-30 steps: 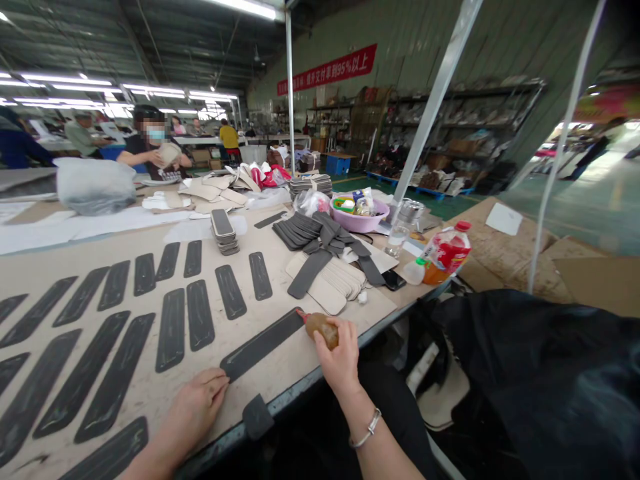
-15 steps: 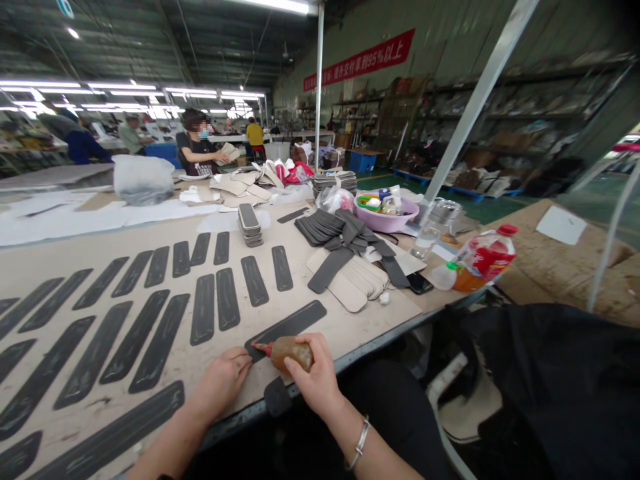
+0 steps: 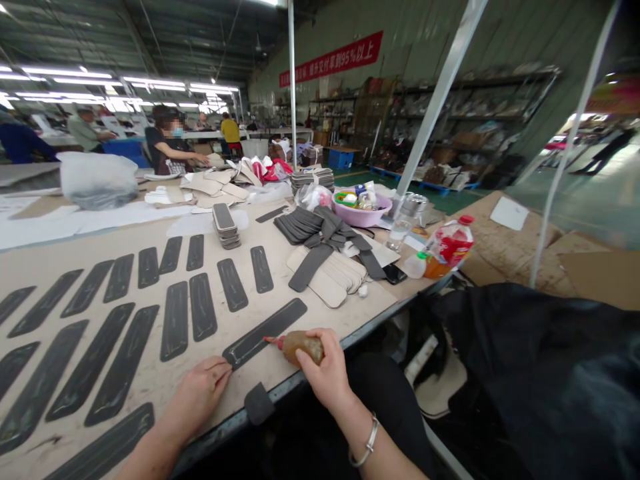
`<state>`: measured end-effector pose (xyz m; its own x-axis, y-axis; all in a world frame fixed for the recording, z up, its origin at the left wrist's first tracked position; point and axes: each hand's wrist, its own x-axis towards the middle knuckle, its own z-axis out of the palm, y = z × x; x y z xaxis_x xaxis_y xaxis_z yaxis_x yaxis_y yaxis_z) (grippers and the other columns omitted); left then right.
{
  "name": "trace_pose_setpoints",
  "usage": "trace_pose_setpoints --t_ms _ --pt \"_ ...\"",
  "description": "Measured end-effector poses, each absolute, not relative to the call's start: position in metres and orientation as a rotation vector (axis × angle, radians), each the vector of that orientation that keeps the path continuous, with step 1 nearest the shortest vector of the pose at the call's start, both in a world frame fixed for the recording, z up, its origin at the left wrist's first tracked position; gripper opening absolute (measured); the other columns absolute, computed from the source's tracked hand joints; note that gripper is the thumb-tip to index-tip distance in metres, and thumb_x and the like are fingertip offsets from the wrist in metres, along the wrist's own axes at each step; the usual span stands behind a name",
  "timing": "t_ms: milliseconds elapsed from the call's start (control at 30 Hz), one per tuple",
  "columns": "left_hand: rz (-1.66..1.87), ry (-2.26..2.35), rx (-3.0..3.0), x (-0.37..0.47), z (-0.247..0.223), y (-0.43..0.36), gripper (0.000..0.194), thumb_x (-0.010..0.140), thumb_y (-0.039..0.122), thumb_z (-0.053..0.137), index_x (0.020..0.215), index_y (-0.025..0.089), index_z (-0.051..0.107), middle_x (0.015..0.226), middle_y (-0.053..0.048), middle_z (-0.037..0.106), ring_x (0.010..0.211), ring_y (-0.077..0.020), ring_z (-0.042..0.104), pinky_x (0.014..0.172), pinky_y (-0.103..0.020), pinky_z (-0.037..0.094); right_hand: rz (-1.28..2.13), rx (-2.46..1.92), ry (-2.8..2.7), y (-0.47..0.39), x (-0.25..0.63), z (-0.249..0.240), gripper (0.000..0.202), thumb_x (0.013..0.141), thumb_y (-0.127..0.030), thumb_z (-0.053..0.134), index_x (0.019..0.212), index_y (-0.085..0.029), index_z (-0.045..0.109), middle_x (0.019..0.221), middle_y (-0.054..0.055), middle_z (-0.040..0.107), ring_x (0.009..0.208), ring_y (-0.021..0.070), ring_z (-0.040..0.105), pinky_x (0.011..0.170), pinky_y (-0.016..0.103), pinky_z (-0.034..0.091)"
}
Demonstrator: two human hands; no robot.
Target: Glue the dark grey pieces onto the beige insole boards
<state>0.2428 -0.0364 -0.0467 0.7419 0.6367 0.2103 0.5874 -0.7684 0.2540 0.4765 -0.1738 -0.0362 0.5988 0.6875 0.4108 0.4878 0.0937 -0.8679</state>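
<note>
My right hand (image 3: 325, 367) is wrapped round a brownish squeeze glue bottle (image 3: 303, 348) with a red nozzle. It lies tilted nearly flat, its nozzle tip over the middle of a long dark grey strip with rounded ends (image 3: 280, 322). My left hand (image 3: 203, 390) has its fingers pinched together at the strip's near left end. To the left, several dark strips (image 3: 174, 320) lie in rows with shiny streaks on them. A small dark piece (image 3: 259, 403) hangs over the table edge below the bottle.
Beyond the strip are a pile of dark pieces (image 3: 305, 227) and fanned beige pieces (image 3: 327, 287). A stack of small pieces (image 3: 226, 227), a purple basin (image 3: 367, 212) and a red-capped bottle (image 3: 453, 241) stand further off. A co-worker (image 3: 167, 143) sits across the table.
The view has turned to the right. The bottle's nozzle has moved along the strip, away from my left hand, which stays at the strip's near end.
</note>
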Motion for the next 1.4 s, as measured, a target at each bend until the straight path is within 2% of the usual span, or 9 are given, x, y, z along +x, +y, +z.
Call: trace_pose_setpoints --t_ms 333,533,700,833,1067,1233,1400 --pt "0.307 0.910 2.814 0.247 -0.039 -0.031 0.036 0.086 0.031 0.037 0.076 0.022 0.069 0.084 -0.005 0.070 0.074 -0.0163 0.067 0.073 -0.027 0.054 -0.137 -1.692 -0.938 -0.171 0.518 -0.039 0.021 0.075 -0.017 0.057 0.096 -0.020 0.053 0.093 0.007 0.051 0.088 0.0221 0.051 0.081 0.039 0.046" --pt "0.265 0.911 2.839 0.252 -0.034 -0.033 0.036 0.086 0.029 0.034 0.074 0.021 0.068 0.083 -0.005 0.069 0.074 -0.0167 0.067 0.073 -0.027 0.054 0.042 -1.519 -1.023 -0.170 0.494 -0.033 0.023 0.072 -0.018 0.059 0.094 -0.022 0.052 0.089 0.004 0.053 0.085 0.0211 0.053 0.075 0.036 0.047" --pt "0.299 0.910 2.879 0.252 -0.035 -0.033 0.036 0.086 0.030 0.035 0.073 0.021 0.068 0.084 -0.006 0.070 0.076 -0.0179 0.067 0.074 -0.028 0.054 0.229 -1.445 -1.119 -0.165 0.468 -0.030 0.027 0.068 -0.011 0.058 0.093 -0.022 0.053 0.089 0.004 0.052 0.084 0.0193 0.053 0.075 0.033 0.048" --pt "0.325 0.872 2.884 0.254 -0.033 -0.032 0.035 0.085 0.028 0.036 0.072 0.021 0.067 0.081 -0.005 0.069 0.074 -0.0174 0.067 0.074 -0.028 0.054 0.139 -1.536 -1.069 -0.162 0.480 -0.032 0.028 0.069 -0.010 0.057 0.094 -0.021 0.053 0.091 0.005 0.050 0.085 0.0196 0.052 0.078 0.035 0.047" --pt "0.400 0.835 2.890 0.252 -0.039 -0.027 0.030 0.085 0.028 0.038 0.076 0.021 0.066 0.081 -0.005 0.069 0.077 -0.0171 0.066 0.075 -0.027 0.054 -0.092 -1.614 -0.866 -0.160 0.519 -0.042 0.023 0.073 -0.019 0.060 0.095 -0.021 0.052 0.092 0.005 0.052 0.088 0.0214 0.051 0.080 0.038 0.046" --pt "0.278 0.742 2.839 0.250 -0.034 -0.020 0.030 0.086 0.027 0.038 0.073 0.022 0.065 0.081 -0.004 0.069 0.075 -0.0157 0.065 0.072 -0.026 0.052 -0.111 -1.675 -0.835 -0.154 0.519 -0.043 0.022 0.074 -0.020 0.059 0.095 -0.020 0.053 0.093 0.005 0.052 0.088 0.0212 0.051 0.080 0.038 0.046" --pt "0.123 0.805 2.815 0.256 -0.026 -0.026 0.031 0.084 0.017 0.036 0.067 0.021 0.061 0.076 -0.003 0.063 0.071 -0.0147 0.062 0.070 -0.026 0.049 -0.088 -1.649 -0.900 -0.160 0.517 -0.042 0.022 0.074 -0.023 0.060 0.095 -0.021 0.054 0.091 0.005 0.054 0.086 0.0218 0.053 0.079 0.038 0.047"
